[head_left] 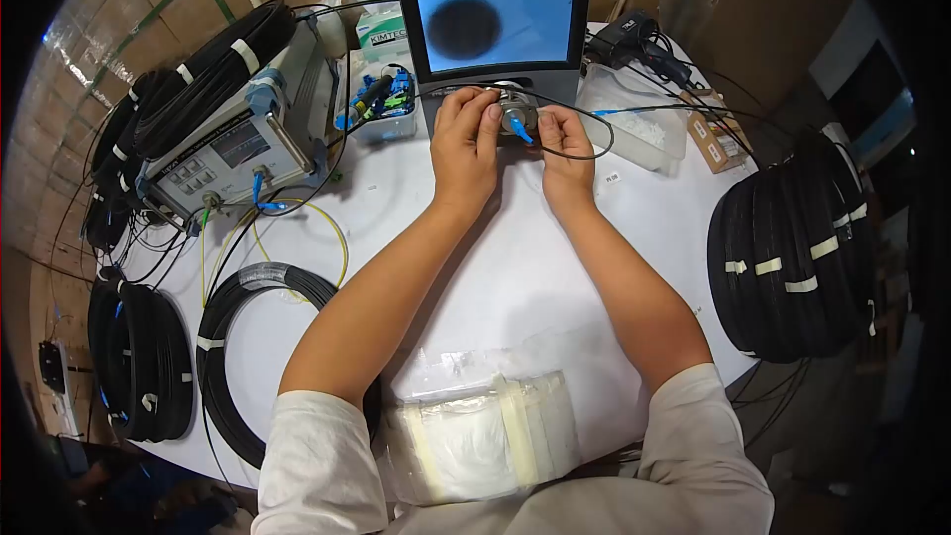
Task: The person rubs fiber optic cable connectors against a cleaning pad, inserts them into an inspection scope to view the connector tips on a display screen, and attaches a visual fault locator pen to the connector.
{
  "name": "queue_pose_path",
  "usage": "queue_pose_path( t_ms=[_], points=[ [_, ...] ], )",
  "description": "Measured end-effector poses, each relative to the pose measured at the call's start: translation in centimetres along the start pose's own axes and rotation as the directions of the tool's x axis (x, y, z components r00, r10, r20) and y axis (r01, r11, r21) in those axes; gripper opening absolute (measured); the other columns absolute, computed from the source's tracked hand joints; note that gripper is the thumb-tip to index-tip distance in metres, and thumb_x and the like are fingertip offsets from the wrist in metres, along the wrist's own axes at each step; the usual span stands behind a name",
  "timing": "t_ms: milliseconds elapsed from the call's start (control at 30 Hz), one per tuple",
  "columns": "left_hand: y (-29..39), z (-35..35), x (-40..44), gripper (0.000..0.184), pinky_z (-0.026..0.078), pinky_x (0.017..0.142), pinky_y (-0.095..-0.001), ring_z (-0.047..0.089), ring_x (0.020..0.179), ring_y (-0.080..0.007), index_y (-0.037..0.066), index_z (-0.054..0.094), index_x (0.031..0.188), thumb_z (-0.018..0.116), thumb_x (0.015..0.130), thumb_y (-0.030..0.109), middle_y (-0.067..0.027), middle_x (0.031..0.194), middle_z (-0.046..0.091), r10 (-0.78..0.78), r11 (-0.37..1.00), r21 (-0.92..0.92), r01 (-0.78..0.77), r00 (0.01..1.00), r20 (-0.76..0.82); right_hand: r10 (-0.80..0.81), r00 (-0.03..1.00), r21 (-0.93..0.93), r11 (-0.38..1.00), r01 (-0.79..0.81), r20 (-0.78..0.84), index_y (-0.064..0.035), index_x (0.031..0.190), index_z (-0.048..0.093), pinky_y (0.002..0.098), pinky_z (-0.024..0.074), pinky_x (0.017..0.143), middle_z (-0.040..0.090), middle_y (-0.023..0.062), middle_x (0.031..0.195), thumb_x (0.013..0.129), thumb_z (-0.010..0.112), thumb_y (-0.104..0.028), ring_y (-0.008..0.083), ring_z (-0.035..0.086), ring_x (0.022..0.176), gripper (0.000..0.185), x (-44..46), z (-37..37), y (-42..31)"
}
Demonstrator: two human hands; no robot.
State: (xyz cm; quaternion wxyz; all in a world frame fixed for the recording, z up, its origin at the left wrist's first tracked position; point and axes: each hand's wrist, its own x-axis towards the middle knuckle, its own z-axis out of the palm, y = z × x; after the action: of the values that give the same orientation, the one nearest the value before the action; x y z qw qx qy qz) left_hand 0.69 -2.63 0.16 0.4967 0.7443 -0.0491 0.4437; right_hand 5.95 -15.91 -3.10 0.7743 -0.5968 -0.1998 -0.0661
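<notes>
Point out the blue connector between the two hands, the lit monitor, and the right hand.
Blue connector (520,129): head view, on its body.
Monitor (507,15): head view, middle of its screen.
Right hand (568,160): head view, on its middle.

We count one left hand (464,146), one right hand (568,159), one large lit screen (530,12), one boxy instrument (236,154), one KIMTEC box (384,38).
</notes>
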Motion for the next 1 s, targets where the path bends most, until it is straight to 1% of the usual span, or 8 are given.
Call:
queue_pose_path(
  t_ms=[100, 200, 400, 600, 800, 900, 1000],
  points=[
    [-0.2, 0.0, 0.0, 0.023, 0.053, 0.091, -0.0371, 0.063, 0.109, -0.0290, 0.000, 0.073, 0.118, 0.063, 0.105, 0.017, -0.0116, 0.115, 0.065, -0.004, 1.000, 0.009, 0.003, 1.000, 0.006, -0.011, 1.000, 0.026, 1.000, 0.011, 0.005, -0.0027, 0.118, 0.065, 0.0262, 0.0536, 0.080, 0.069, 0.0019, 0.098, 0.109, 0.061, -0.028, 0.0095, 0.064, 0.085, 0.027, 0.0, 0.1, -0.1],
    [-0.3, 0.0, 0.0, 0.023, 0.052, 0.092, -0.0378, 0.063, 0.109, -0.0295, 0.000, 0.073, 0.117, 0.063, 0.105, 0.017, -0.0116, 0.116, 0.066, 0.007, 1.000, 0.020, -0.007, 1.000, 0.006, 0.011, 1.000, 0.021, 1.000, -0.011, -0.008, -0.0026, 0.118, 0.065, 0.0262, 0.0537, 0.080, 0.069, 0.0019, 0.099, 0.109, 0.062, -0.027, 0.0095, 0.064, 0.085, 0.026, 0.0, 0.1, -0.1],
    [-0.5, 0.1, 0.0, 0.024, 0.051, 0.093, -0.0395, 0.062, 0.109, -0.0308, 0.000, 0.073, 0.118, 0.062, 0.105, 0.018, -0.0118, 0.116, 0.066, 0.029, 0.998, 0.052, -0.029, 1.000, 0.006, -0.004, 1.000, 0.009, 1.000, 0.004, 0.004, -0.0025, 0.119, 0.065, 0.0261, 0.0540, 0.080, 0.070, 0.0023, 0.100, 0.109, 0.062, -0.027, 0.0097, 0.064, 0.086, 0.027, -0.1, 0.0, -0.2],
    [-0.4, 0.1, 0.0, 0.024, 0.050, 0.094, -0.0402, 0.061, 0.109, -0.0315, 0.001, 0.072, 0.118, 0.062, 0.105, 0.018, -0.0118, 0.117, 0.066, 0.024, 0.998, 0.064, -0.025, 1.000, 0.009, 0.027, 1.000, 0.019, 0.999, -0.027, -0.002, -0.0022, 0.121, 0.064, 0.0260, 0.0541, 0.081, 0.069, 0.0028, 0.101, 0.109, 0.062, -0.027, 0.0094, 0.065, 0.088, 0.027, 0.0, 0.0, -0.1],
    [-0.2, 0.1, 0.1, 0.024, 0.050, 0.094, -0.0400, 0.061, 0.109, -0.0316, 0.001, 0.072, 0.118, 0.062, 0.105, 0.018, -0.0115, 0.117, 0.066, 0.031, 0.997, 0.076, -0.031, 0.999, 0.010, 0.042, 0.996, 0.071, 0.996, -0.048, 0.079, -0.0047, 0.132, 0.058, 0.0243, 0.0519, 0.082, 0.067, 0.0016, 0.104, 0.109, 0.061, -0.028, 0.0083, 0.062, 0.092, 0.033, -0.1, 0.3, -0.2],
    [-0.3, 0.1, 0.1, 0.024, 0.050, 0.094, -0.0400, 0.061, 0.109, -0.0314, 0.001, 0.072, 0.118, 0.062, 0.105, 0.018, -0.0114, 0.117, 0.067, 0.042, 0.995, 0.089, -0.043, 0.999, 0.015, 0.091, 0.988, 0.021, 0.995, -0.094, 0.126, -0.0056, 0.136, 0.057, 0.0232, 0.0507, 0.081, 0.066, 0.0008, 0.104, 0.109, 0.061, -0.030, 0.0076, 0.061, 0.093, 0.036, -0.2, 0.5, -1.0],
    [-0.3, 0.0, 0.1, 0.024, 0.050, 0.094, -0.0401, 0.061, 0.109, -0.0314, 0.001, 0.072, 0.118, 0.062, 0.105, 0.017, -0.0115, 0.117, 0.067, 0.048, 0.995, 0.085, -0.050, 0.999, 0.021, 0.105, 0.983, 0.054, 0.992, -0.114, 0.152, -0.0059, 0.137, 0.056, 0.0230, 0.0509, 0.081, 0.067, 0.0006, 0.103, 0.109, 0.061, -0.031, 0.0074, 0.062, 0.092, 0.038, 0.0, 0.3, -0.8]
  ],
)
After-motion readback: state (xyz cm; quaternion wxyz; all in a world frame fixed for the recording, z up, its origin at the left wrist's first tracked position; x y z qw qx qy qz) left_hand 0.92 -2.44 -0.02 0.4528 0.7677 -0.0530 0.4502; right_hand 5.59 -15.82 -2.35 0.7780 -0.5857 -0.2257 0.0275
